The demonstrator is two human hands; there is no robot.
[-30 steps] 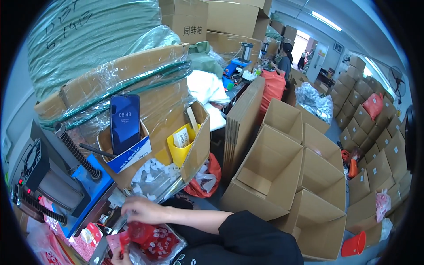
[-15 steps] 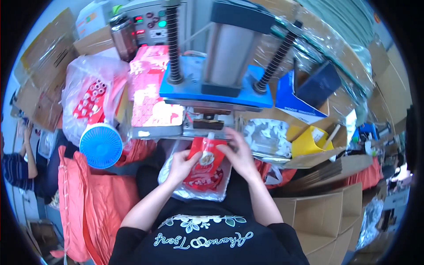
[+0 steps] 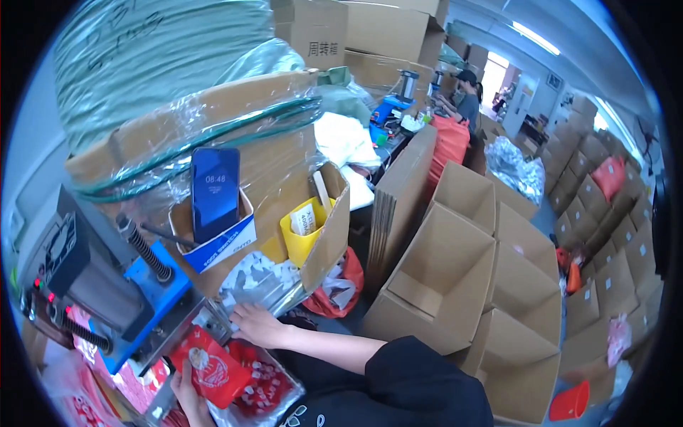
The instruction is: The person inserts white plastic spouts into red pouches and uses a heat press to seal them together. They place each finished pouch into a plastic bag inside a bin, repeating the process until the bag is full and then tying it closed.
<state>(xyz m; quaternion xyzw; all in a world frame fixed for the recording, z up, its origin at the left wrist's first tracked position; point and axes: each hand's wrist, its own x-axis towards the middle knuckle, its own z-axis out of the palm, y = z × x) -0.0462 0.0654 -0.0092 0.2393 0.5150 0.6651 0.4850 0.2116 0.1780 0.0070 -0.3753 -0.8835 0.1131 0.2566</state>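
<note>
Cramped workshop [image 3: 569, 53], we see open boxes [image 3: 441, 274] crowding the right. Left hand [image 3: 186, 395] pinches red pouch [image 3: 215, 368] by press [image 3: 128, 302] edge; right hand [image 3: 255, 326] near white bits [image 3: 260, 274], fingers bent, grip unclear.

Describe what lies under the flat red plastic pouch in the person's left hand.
Past the red pouch, red items with small white parts show in a clear plastic bag. The pouch and left hand cover whatever lies directly beneath, so that cannot be seen.
</note>
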